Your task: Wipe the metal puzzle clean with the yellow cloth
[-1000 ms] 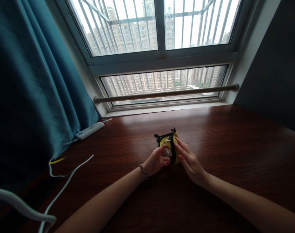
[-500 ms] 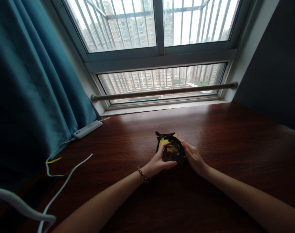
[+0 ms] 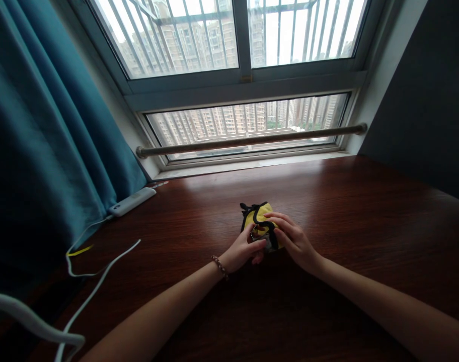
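Note:
A small yellow pouch (image 3: 264, 211) with black trim is between my hands over the wooden table. My right hand (image 3: 295, 241) grips its right side, with the fingers across the yellow top and the black edge. My left hand (image 3: 245, 249) is closed round a clear, rounded, glass-like thing (image 3: 258, 233) at the pouch's near opening. Most of that thing is hidden by my fingers and the pouch, so its exact kind does not show. A bead bracelet (image 3: 219, 267) is on my left wrist.
White cables (image 3: 97, 290) and a white power strip (image 3: 132, 202) lie at the left, beside a blue curtain (image 3: 63, 110). A yellow strip (image 3: 80, 250) is by the cable. Behind the dark wooden table (image 3: 350, 211) are a rail (image 3: 248, 141) and a barred window.
The round black-rimmed opening, facing me before, has narrowed and folded down over the clear thing. More yellow fabric shows. My right fingers have moved onto the pouch's top.

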`<act>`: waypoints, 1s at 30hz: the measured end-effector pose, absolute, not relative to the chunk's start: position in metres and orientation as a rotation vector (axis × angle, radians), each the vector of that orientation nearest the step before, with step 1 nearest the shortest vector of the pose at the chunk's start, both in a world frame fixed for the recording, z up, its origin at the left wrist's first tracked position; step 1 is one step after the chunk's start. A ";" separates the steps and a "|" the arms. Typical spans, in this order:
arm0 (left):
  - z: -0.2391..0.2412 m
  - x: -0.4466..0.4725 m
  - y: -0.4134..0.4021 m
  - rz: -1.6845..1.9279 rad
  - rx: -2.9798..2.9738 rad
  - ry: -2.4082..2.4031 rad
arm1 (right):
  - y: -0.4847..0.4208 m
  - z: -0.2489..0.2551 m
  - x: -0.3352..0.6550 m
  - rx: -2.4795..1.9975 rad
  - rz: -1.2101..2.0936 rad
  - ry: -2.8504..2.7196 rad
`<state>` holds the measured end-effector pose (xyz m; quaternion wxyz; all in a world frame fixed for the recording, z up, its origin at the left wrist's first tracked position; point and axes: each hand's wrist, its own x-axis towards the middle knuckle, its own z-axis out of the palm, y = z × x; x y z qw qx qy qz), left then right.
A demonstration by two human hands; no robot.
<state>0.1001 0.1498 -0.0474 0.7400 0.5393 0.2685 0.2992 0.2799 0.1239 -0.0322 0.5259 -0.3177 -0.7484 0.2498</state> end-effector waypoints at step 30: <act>-0.033 0.101 0.155 0.494 0.684 0.485 | 0.122 -0.042 0.278 -0.815 0.452 -1.848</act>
